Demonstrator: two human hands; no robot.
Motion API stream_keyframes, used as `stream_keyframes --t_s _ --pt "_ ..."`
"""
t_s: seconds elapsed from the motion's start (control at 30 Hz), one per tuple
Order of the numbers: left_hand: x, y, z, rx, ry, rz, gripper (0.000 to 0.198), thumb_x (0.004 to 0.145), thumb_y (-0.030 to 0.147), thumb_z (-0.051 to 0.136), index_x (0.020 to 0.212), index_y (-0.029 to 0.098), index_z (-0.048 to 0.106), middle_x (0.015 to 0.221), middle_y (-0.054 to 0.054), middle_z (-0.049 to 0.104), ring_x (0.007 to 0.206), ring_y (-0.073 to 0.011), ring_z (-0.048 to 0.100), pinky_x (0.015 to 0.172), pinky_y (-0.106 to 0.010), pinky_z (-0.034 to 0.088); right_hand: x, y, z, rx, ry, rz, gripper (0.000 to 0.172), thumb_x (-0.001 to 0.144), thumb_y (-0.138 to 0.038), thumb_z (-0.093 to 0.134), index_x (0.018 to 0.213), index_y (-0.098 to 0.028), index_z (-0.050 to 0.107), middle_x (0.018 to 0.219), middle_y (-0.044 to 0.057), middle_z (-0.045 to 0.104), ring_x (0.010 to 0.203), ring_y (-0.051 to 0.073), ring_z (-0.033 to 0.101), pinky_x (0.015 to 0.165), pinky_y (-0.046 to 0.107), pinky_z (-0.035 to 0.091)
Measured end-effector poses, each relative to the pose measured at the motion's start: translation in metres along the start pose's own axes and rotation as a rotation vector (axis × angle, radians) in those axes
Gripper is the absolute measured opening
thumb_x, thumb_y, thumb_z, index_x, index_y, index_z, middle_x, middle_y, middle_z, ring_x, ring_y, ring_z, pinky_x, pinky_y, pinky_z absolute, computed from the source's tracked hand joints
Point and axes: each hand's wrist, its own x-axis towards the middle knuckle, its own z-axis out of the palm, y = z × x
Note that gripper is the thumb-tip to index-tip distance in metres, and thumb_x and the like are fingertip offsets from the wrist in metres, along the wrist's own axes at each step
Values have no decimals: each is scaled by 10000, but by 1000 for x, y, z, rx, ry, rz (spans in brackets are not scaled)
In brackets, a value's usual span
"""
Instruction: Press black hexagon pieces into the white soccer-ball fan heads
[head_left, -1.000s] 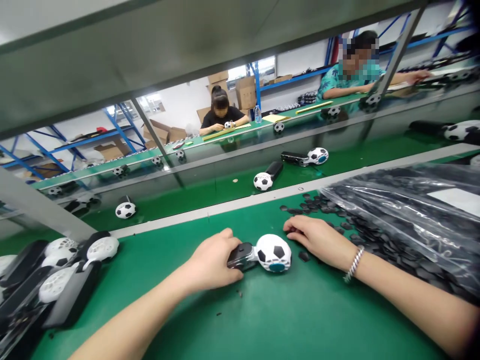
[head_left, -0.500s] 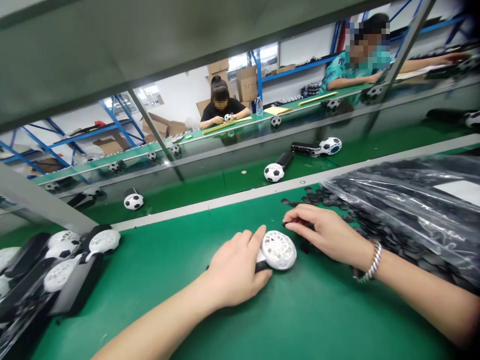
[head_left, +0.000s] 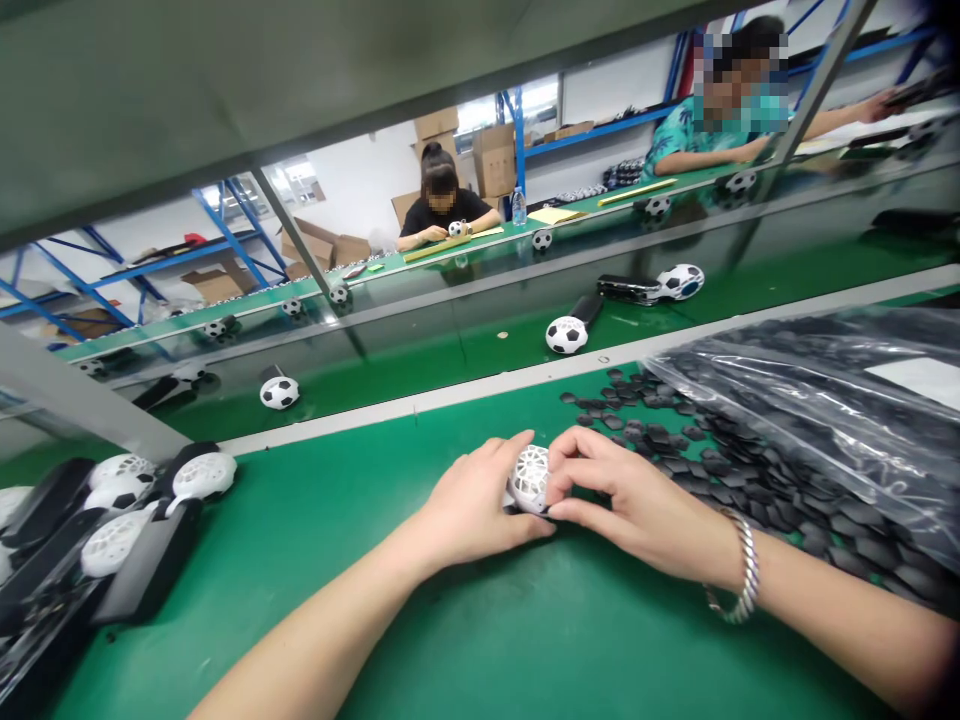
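At the middle of the green bench (head_left: 480,640), a white round head with open lattice face (head_left: 531,475) is between my two hands. My left hand (head_left: 472,508) is grasping it from the left side, with fingers and thumb around it. My right hand (head_left: 619,492) touches its right edge, fingers bent; whether something small is pinched there, I cannot tell. Near this hand, many flat black polygonal pieces (head_left: 739,455) lie scattered beside a transparent plastic bag (head_left: 832,425).
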Motion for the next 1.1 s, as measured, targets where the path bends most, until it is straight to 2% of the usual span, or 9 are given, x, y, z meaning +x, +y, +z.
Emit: stream_keyframes --t_s 0.2,0.3,0.43,0.57,0.7,0.77,0.83,0.97,1.1 --pt "0 1 -1 -71 42 -28 707 698 484 613 1317 248 366 1276 -75 498 1099 -276 516 903 -415 437 -1 6 11 8 122 73 54 778 -207 568 750 -203 522 1125 61 480 1080 200 466 910 364 397" --pt "0 3 -3 -92 50 -12 658 703 439 623 1296 275 390 1209 -50 546 1049 -255 543 873 -391 450 0 9 14 89 135 151 160 750 -235 592 852 -214 471 1206 76 469 1112 216 466 890 371 428" --pt "1 5 -1 -130 92 -18 598 684 416 652 1237 322 447 1141 -6 586 993 -225 567 868 -361 447 2 7 14 219 67 193 197 790 -257 539 953 -219 435 1069 56 563 918 173 572 795 332 484" --pt "1 5 2 -140 97 -39 615 663 433 668 1227 313 456 1166 -4 576 1000 -225 564 881 -353 438 5 11 2 222 28 195 188 786 -312 547 927 -215 469 1007 40 579 925 176 560 790 309 478" --pt "0 0 -3 -90 54 -32 697 612 370 703 1244 245 437 1229 -30 548 1051 -249 531 893 -370 423 3 24 -19 -114 -77 335 222 738 -396 592 861 -213 561 926 35 583 833 203 563 713 329 456" --pt "0 -3 -7 -2 36 22 648 638 282 661 1246 244 439 1235 -24 548 1051 -254 516 899 -393 402 2 31 -24 -297 -130 400 174 722 -354 605 826 -215 595 895 38 582 787 209 563 668 327 438" --pt "0 -6 -11 76 28 90 618 671 170 570 1263 275 427 1240 -3 547 1041 -243 501 898 -402 381 1 34 -24 -354 -186 411 84 737 -281 577 777 -213 608 843 33 596 757 197 566 644 305 422" --pt "0 -7 -10 154 46 140 700 659 13 417 1285 327 405 1173 10 578 1019 -215 477 889 -397 356 2 34 -20 -309 -212 370 73 743 -194 534 681 -205 573 706 11 618 685 168 562 590 269 394" --pt "2 -9 -5 181 83 165 716 655 -39 356 1263 332 433 1054 11 611 1013 -192 466 996 -443 261 1 26 -21 -227 -148 337 104 795 -238 483 695 -218 504 593 -21 575 552 139 526 511 252 374"
